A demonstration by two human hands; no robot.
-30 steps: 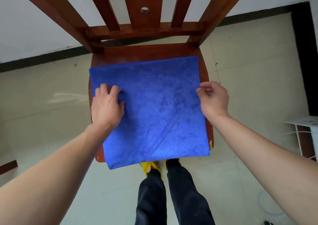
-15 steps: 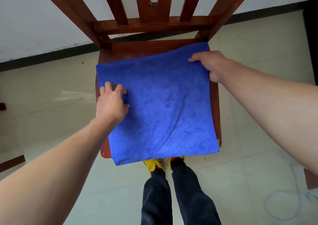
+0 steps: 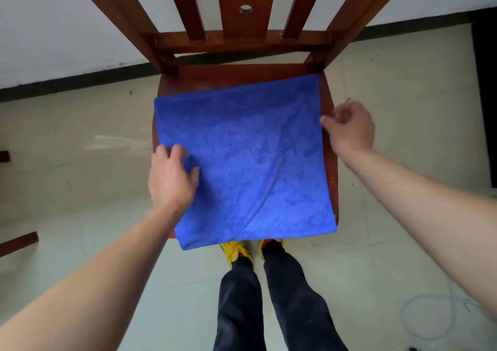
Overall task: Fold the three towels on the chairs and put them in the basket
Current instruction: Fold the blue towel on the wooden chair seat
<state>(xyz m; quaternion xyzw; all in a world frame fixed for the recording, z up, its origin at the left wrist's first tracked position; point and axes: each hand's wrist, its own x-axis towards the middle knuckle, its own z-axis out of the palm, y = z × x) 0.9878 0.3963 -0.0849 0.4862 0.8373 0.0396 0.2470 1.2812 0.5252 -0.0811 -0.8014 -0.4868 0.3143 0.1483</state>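
A blue towel [image 3: 250,157] lies flat on the seat of a red-brown wooden chair [image 3: 242,72], its near edge hanging a little over the seat's front. A curved crease runs across its right half. My left hand [image 3: 172,178] sits on the towel's left edge, fingers bent, with cloth bunched between thumb and fingers. My right hand [image 3: 348,127] is at the middle of the right edge, fingers curled, fingertips pinching the cloth's border. No basket and no other towel is in view.
The chair's slatted back [image 3: 236,6] rises at the far side, against a white wall. My legs and yellow shoes [image 3: 234,251] stand just before the seat on a pale tiled floor. A thin cable [image 3: 419,321] loops on the floor at lower right.
My right hand has come back from the towel's far right corner to the middle of its right edge. A curved crease has appeared in the cloth. My left hand stayed on the left edge.
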